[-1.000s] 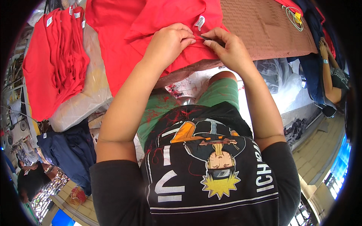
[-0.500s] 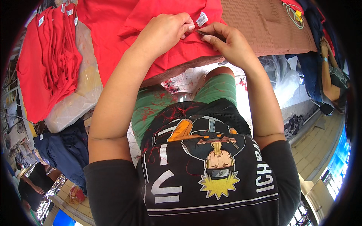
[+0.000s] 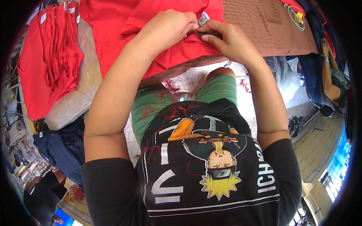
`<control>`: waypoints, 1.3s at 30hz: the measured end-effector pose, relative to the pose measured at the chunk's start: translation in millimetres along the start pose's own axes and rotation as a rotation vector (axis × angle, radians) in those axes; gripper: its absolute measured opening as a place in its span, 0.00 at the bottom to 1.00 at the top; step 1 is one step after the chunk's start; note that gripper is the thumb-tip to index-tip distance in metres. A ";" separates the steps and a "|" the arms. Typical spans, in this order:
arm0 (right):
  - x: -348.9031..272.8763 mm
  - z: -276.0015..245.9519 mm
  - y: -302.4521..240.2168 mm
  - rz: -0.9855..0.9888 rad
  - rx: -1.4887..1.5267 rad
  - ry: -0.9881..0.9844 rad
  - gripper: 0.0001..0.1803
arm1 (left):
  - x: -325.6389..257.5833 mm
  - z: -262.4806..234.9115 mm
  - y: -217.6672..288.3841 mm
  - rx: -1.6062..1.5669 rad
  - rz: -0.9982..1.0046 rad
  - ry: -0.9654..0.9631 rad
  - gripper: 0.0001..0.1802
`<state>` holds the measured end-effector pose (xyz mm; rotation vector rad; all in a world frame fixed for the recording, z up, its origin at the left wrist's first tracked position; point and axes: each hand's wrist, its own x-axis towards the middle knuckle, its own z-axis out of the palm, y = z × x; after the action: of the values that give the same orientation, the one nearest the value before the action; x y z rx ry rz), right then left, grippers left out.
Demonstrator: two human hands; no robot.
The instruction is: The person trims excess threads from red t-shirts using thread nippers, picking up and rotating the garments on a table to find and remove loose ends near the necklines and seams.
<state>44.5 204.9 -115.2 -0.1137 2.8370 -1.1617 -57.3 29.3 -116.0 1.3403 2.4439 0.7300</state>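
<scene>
A red garment (image 3: 113,41) with a white label (image 3: 203,19) lies spread over the near edge of the brown table. My left hand (image 3: 175,28) is closed in a pinch on its cloth, just left of the label. Close against those fingertips, my right hand (image 3: 235,41) grips small dark thread snips (image 3: 214,34), mostly hidden between thumb and fingers. Their tip points left at the pinched cloth; whether the blades touch a thread is too small to see.
The brown padded table top (image 3: 271,30) extends right, with a pale cord (image 3: 296,19) on it. More red garments (image 3: 49,64) hang over a plastic-wrapped slab at left, above dark blue cloth (image 3: 62,147). Thread scraps cover my lap. Other people are at far right and lower left.
Both hands have shifted slightly, and my right fingers now sit up against the label's lower edge. At lower left, another person has moved.
</scene>
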 end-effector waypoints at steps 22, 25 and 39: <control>0.0 5.7 11.0 0.027 0.141 -0.007 0.13 | -0.4 -1.8 0.1 -0.153 -0.062 -0.003 0.09; 2.3 6.4 6.1 -0.018 0.089 0.036 0.11 | 0.0 -2.3 0.2 -0.148 -0.065 -0.010 0.09; -35.3 -44.4 0.3 0.047 0.173 0.047 0.14 | -79.7 -104.2 32.6 -0.460 0.237 -0.133 0.16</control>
<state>75.3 239.5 -82.4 -0.0101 2.7466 -1.4102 -38.0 -54.6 -11.8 1.4400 1.8775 1.1355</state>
